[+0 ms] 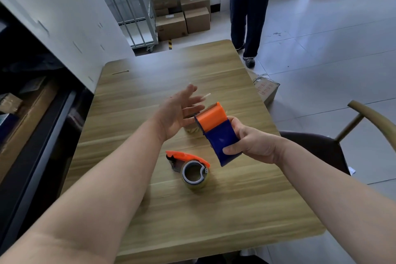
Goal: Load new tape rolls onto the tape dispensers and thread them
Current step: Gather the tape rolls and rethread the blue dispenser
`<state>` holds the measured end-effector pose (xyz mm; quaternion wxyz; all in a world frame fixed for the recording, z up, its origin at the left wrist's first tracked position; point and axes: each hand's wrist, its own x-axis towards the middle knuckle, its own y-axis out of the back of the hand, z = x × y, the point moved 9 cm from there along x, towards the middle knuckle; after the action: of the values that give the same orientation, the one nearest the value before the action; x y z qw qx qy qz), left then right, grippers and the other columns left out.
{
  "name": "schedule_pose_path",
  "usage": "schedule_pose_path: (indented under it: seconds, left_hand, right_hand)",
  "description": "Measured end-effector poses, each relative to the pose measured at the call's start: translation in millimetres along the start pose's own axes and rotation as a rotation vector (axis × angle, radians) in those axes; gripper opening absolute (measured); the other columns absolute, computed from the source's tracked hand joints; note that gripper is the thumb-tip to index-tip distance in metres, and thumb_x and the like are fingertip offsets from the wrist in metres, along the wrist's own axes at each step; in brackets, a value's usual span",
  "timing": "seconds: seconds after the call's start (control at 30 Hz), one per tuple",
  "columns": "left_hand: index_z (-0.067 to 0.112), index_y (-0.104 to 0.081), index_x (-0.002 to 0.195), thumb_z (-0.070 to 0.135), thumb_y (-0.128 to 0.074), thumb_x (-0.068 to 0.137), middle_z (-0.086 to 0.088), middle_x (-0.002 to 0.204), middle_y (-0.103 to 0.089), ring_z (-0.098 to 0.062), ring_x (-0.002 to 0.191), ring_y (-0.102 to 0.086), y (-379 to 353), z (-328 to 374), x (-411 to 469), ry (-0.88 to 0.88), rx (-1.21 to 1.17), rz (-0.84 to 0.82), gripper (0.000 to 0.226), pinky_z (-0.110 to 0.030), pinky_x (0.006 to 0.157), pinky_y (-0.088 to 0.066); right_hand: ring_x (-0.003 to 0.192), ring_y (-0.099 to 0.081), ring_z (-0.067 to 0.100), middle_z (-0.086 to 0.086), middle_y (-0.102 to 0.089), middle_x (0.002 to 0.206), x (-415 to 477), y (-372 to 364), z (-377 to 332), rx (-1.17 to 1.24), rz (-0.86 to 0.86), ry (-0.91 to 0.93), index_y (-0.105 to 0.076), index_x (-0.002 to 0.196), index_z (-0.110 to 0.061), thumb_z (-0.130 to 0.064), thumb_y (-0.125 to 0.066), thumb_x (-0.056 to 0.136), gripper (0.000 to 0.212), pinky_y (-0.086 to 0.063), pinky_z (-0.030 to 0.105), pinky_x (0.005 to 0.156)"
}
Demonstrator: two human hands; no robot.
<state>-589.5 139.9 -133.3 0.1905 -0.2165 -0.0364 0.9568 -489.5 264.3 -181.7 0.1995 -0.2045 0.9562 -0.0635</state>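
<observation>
Blue-and-orange plastic dispenser (pixel 216 133) is held above the table (pixel 214 210), the right hand (pixel 252 142) gripping its blue handle. The left hand (pixel 180 113), fingers spread, holds nothing just left of it. Likely light and rigid: best taken by the handle, clear of the serrated far edge.

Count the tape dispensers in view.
2. A blue-and-orange tape dispenser is held in the right hand; an orange tape dispenser lies on the wooden table, nearer the person. None seems hidden.

The one camera rides on my head, wide-angled, facing forward and down. It looks closely over the wooden table (pixel 214 210).
</observation>
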Motion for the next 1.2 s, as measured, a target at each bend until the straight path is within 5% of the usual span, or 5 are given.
schedule_pose_path:
  seconds: [0.43, 0.7, 0.87, 1.03, 1.2]
  left_hand:
    - [0.014, -0.069, 0.100, 0.013, -0.063, 0.094, -0.005, 0.077, -0.069, -0.008, 0.065, -0.064, 16.1, 46.6, -6.7, -0.352, 0.192, 0.367, 0.008, -0.020, 0.066, -0.051]
    - [0.016, -0.069, 0.110, 0.062, -0.059, 0.079, 0.000, 0.090, -0.067, -0.016, 0.091, -0.057, -11.7, 22.7, -5.4, -0.109, 0.189, 0.130, 0.056, -0.037, 0.081, -0.046]
    - [0.021, -0.067, 0.081, 0.010, -0.079, 0.079, -0.002, 0.083, -0.070, -0.017, 0.078, -0.064, -30.2, 35.2, -7.0, -0.400, 0.484, 0.164, 0.016, -0.051, 0.083, -0.058]
    - [0.038, -0.076, 0.088, 0.023, -0.078, 0.081, 0.012, 0.128, -0.060, -0.011, 0.118, -0.054, -47.3, 29.0, -9.1, -0.502, 0.800, 0.043, 0.016, -0.043, 0.096, -0.051]
    - [0.027, -0.076, 0.106, 0.023, -0.073, 0.085, 0.005, 0.129, -0.062, -0.016, 0.105, -0.051, -64.3, 44.8, -34.9, -0.947, 1.244, 0.117, 0.021, -0.033, 0.081, -0.050]
  right_hand:
    - [0.110, -0.064, 0.027, 0.009, -0.064, 0.122, -11.4, 4.4, 14.8, -0.009, 0.090, -0.127, -0.025, 0.143, -0.024, -0.006, -0.073, 0.076, 0.084, -0.056, 0.034, 0.081]
    - [0.106, -0.064, 0.025, 0.009, -0.062, 0.122, -4.5, 14.0, 14.1, 0.065, 0.246, -0.152, -0.027, 0.140, -0.021, 0.000, -0.067, 0.085, 0.072, -0.057, 0.035, 0.077]
    - [0.101, -0.066, 0.026, 0.011, -0.064, 0.120, 1.6, 24.2, 3.2, 0.144, 0.346, -0.117, -0.034, 0.131, -0.019, -0.004, -0.068, 0.086, 0.059, -0.057, 0.037, 0.077]
    - [0.097, -0.067, 0.027, 0.014, -0.069, 0.111, 2.3, 31.7, -17.5, 0.228, 0.379, -0.023, -0.055, 0.121, -0.011, -0.006, -0.061, 0.091, 0.032, -0.055, 0.042, 0.085]
    - [0.107, -0.056, 0.032, 0.016, -0.061, 0.120, 4.3, 31.0, -25.4, 0.484, 0.289, 0.036, -0.050, 0.137, -0.011, -0.030, -0.041, 0.099, 0.043, -0.044, 0.051, 0.101]
